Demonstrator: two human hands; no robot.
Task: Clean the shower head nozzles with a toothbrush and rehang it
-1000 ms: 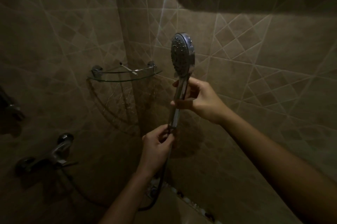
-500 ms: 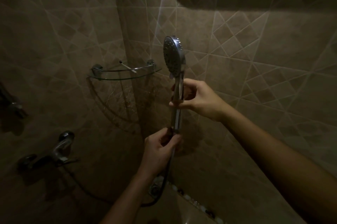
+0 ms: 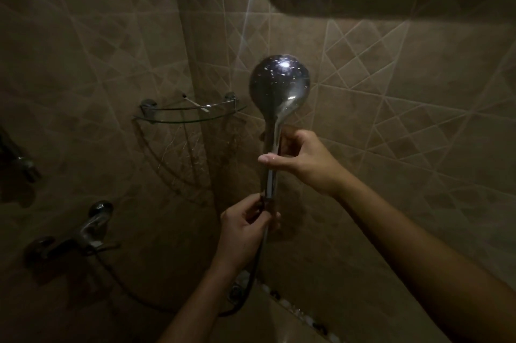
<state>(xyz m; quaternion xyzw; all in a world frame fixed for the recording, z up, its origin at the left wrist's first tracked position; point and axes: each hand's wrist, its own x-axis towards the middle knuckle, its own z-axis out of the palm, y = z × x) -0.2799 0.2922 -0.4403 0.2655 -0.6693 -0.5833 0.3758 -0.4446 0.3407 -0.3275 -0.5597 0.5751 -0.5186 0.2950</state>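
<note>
Hands [image 3: 304,159] before dim, seemingly tiled wall [image 3: 418,124]

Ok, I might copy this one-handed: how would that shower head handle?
The shower head looks polished and wet, so probably slippery. Its big round top above a thin handle likely makes it top-heavy. The hose droops in a curve, so it is likely floppy and may tug.
</note>
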